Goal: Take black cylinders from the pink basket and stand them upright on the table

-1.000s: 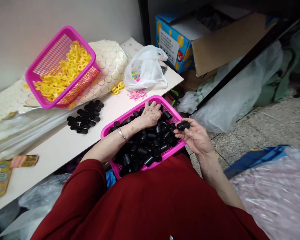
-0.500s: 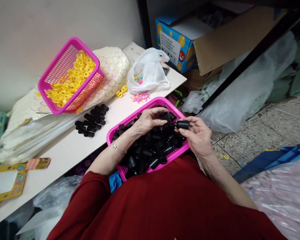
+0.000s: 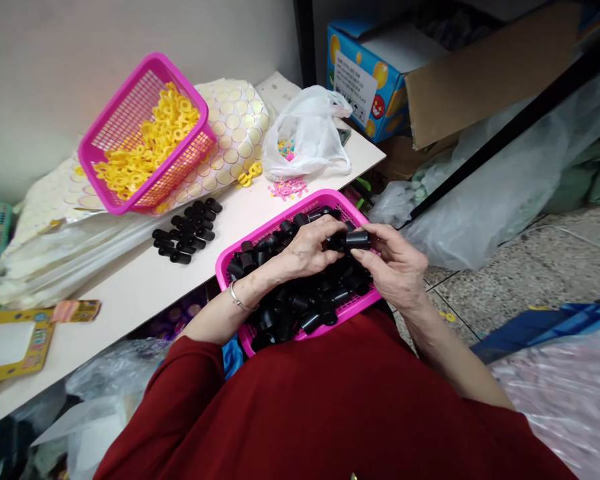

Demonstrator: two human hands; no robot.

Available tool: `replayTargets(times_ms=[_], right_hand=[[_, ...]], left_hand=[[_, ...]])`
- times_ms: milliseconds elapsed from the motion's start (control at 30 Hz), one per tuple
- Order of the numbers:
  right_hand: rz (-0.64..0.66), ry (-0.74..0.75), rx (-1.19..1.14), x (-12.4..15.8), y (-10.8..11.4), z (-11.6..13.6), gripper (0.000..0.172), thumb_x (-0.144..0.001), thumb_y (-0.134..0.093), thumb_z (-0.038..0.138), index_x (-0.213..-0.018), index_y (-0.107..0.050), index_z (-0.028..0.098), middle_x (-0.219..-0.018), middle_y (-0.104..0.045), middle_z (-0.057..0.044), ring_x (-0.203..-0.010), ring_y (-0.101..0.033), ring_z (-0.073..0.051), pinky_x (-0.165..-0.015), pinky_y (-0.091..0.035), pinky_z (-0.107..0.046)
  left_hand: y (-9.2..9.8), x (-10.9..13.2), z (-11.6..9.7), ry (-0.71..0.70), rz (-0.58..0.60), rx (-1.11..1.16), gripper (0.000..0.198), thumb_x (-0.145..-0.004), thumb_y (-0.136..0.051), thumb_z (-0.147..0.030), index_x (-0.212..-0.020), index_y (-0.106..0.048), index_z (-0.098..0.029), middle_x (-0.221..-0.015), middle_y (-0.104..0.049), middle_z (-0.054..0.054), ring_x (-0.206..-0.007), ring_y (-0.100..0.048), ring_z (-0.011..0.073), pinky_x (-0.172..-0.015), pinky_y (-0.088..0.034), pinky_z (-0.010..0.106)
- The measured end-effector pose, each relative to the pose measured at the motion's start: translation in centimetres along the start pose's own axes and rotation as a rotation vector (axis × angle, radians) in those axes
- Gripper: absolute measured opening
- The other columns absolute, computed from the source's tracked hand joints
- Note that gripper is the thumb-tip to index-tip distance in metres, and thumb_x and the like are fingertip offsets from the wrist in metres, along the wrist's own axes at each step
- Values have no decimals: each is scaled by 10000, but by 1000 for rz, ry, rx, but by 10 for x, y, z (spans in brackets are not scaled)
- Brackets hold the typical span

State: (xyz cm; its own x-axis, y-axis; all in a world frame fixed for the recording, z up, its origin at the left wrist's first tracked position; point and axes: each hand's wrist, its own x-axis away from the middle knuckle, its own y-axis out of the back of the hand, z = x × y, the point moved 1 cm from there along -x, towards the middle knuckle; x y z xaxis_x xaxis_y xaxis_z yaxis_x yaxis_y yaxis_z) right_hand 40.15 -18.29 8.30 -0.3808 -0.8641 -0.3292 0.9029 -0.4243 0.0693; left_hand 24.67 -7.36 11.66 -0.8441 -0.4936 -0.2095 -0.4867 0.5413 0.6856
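My right hand [image 3: 397, 263] pinches a short black plastic cylinder [image 3: 357, 240] between thumb and fingers, over the right end of a pink basket [image 3: 223, 270]. Close beside it, my left hand [image 3: 310, 248] is curled with thumb and fingers around a dark black piece [image 3: 336, 241], whose shape is partly hidden by the fingers. The two held pieces are right up against each other; whether they are joined I cannot tell. Many similar black pieces [image 3: 300, 303] fill the basket, which lies at my lap against the table edge.
On the white table [image 3: 130, 280] stand a group of black cylinders [image 3: 187, 230], a tilted pink basket of yellow rings [image 3: 150, 150], a white plastic bag [image 3: 307, 133] and scattered pink beads [image 3: 287, 189]. A blue carton [image 3: 365, 80] sits behind a black post at right.
My right hand has moved left with the black cylinder, bringing it up to the piece at my left fingertips. The whole view has shifted slightly.
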Motion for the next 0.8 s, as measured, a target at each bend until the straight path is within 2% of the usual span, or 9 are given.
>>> replayTargets(times_ms=[233, 600, 800], right_hand=[[35, 9, 58, 0, 4, -2, 329, -839, -759, 320, -1163, -725, 278, -1128, -732, -53, -984, -720, -223, -937, -606, -439], [-26, -66, -20, 2, 2, -1, 320, -807, -784, 332, -1118, -729, 277, -1017, -756, -28, -853, -731, -192, -830, -637, -388], [53, 82, 167, -4, 8, 11, 287, -804, -776, 284, -1091, -764, 280, -1063, -768, -50, -937, -737, -233, -890, -627, -438]], left_hand=[[-1, 2, 4, 0, 39, -6, 238, -814, -644, -196, -1044, -682, -148, -1005, -661, 78, -941, -616, 201, -877, -507, 360], [4, 4, -1, 50, 56, 79, 290, -774, -711, -184, -1060, -714, -140, -1002, -654, 75, -939, -619, 201, -858, -521, 351], [4, 7, 0, 59, 87, 77, 246, -781, -725, -190, -1024, -730, -147, -989, -661, 68, -909, -620, 197, -820, -522, 346]])
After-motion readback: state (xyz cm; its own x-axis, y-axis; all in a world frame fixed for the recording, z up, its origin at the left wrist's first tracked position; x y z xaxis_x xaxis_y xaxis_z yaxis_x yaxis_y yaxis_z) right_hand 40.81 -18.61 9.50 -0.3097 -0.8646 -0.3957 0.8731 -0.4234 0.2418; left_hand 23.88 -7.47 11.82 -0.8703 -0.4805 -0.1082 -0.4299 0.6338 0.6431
